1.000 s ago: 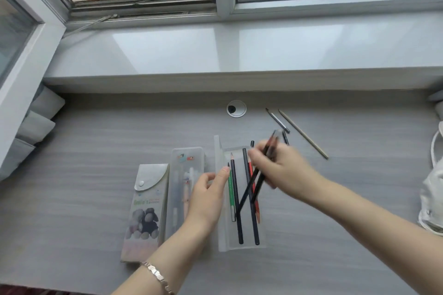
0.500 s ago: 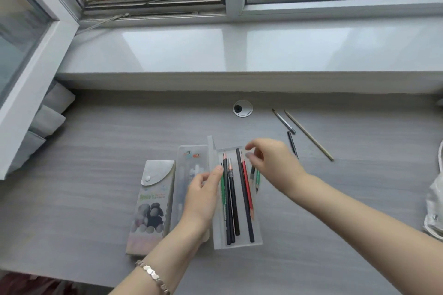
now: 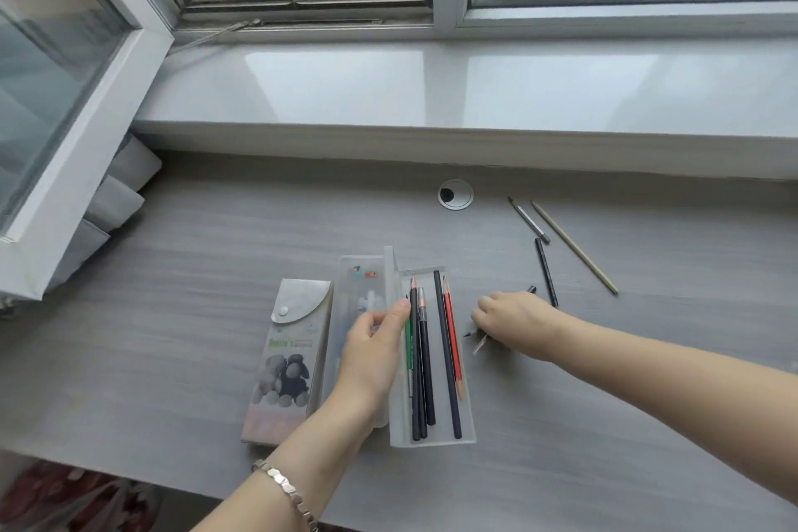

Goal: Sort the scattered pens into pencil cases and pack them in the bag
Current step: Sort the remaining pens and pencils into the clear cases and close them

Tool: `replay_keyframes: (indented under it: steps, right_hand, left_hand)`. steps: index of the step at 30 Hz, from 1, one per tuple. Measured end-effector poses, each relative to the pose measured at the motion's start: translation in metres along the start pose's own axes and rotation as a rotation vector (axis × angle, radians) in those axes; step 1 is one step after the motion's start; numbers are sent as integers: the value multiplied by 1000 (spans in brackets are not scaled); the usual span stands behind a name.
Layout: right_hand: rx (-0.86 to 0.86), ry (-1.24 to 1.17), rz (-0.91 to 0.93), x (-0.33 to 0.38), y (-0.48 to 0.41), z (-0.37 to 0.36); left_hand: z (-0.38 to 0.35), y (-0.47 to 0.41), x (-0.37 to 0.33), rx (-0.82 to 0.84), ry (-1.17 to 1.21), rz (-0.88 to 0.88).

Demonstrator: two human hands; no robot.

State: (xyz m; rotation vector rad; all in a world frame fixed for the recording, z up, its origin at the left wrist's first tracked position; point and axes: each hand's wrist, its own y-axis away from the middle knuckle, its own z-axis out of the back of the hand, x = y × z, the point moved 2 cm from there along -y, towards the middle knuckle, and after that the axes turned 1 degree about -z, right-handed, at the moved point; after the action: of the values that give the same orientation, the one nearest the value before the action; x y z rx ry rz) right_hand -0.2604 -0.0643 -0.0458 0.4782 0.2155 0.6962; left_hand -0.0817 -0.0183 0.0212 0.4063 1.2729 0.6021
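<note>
You are partway through the sorting step. Your left hand [image 3: 371, 354] steadies the clear pencil case [image 3: 399, 419], which lies open with its lid [image 3: 360, 276] folded out to its left; thumb and fingers are pinched at the upright wall between lid and tray. Five pens and pencils [image 3: 447, 359] already lie lengthwise in the tray: a green one, three black and a red.

Just to the right of that case, your right hand [image 3: 514, 320] rests knuckles-up on the desk [image 3: 172, 337], fingers curled down round what look like two dark pens [image 3: 468, 333]. That spot is blurred, so the exact count is unclear.

The next move calls for lifting that pair, turning them parallel to the ones in the tray, and laying them in without knocking the red pencil over the low right wall.

Three more wait beyond the case, up and to its right: a grey pencil [image 3: 529, 220], a black pen [image 3: 546, 272] and a tan pencil [image 3: 574, 246].

The printed pencil case [image 3: 285, 359], left of the clear one, is snapped closed. The bag cannot be clearly made out, so packing comes later.
</note>
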Motion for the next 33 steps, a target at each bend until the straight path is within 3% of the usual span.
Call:
replay_keyframes:
  steps: [3, 7, 9, 12, 15, 19, 21, 23, 25, 33]
  right_hand:
    - [-74, -183, -183, -6, 5, 8]
    - [-535, -906, -488, -13, 28, 36]
    - [-636, -1273, -485, -7, 43, 52]
    - [-525, -1580, -364, 21, 55, 63]
    - [-403, -1468, -394, 46, 57, 53]
    - [-369, -1110, -507, 52, 61, 39]
    - [-512, -795, -526, 55, 63, 35]
    - [-706, -625, -521, 59, 60, 31]
    - [-728, -574, -462, 61, 53, 26]
    - [-508, -439, -394, 67, 49, 12]
  left_hand:
    - [0, 0, 0, -10, -18, -12]
    - [-4, 0, -1, -17, -11, -29]
    - [-8, 1, -2, -3, -1, -38]
    - [-17, 4, -2, 18, -17, -48]
    - [-24, 7, -6, 11, -14, -61]
    - [-29, 9, -9, 31, -5, -75]
    - [-31, 9, -10, 46, 13, -78]
    - [-33, 11, -12, 61, 40, -84]
    - [-36, 15, -14, 74, 67, -92]
    - [-37, 15, -17, 87, 151, -114]
